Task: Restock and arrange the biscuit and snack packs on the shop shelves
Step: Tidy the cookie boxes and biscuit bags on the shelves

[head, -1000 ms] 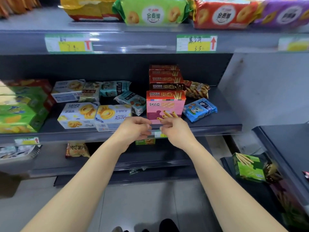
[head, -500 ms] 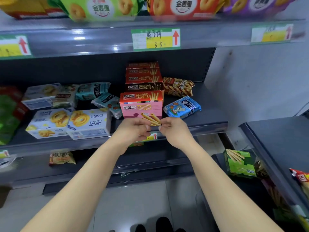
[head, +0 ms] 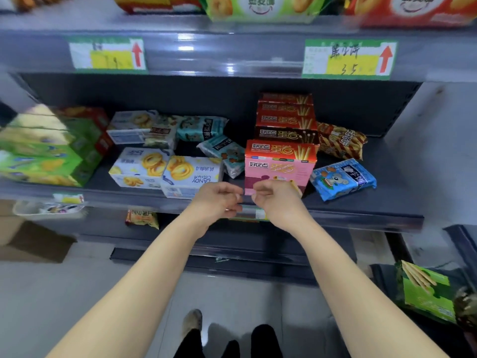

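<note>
A pink biscuit-stick box [head: 280,167] stands at the front of the middle shelf [head: 361,210], with a red box [head: 281,151] on top of it and a stack of red and brown boxes [head: 285,117] behind. My left hand [head: 219,201] and my right hand [head: 277,201] hover side by side just in front of the pink box's lower edge, a small gap between them. Both have curled fingers, and nothing shows in either. My right hand covers the box's lower right corner.
White cookie boxes [head: 167,171], teal packs [head: 224,155] and green boxes [head: 44,153] lie to the left. A blue pack [head: 343,179] and a striped bag [head: 340,140] lie to the right. A green stick box [head: 426,293] sits on a low rack at the right. Price tags [head: 348,59] line the upper shelf edge.
My fingertips met at the pink box's lower edge before; now the hands have parted slightly. The view has swung back to the left and moved closer.
</note>
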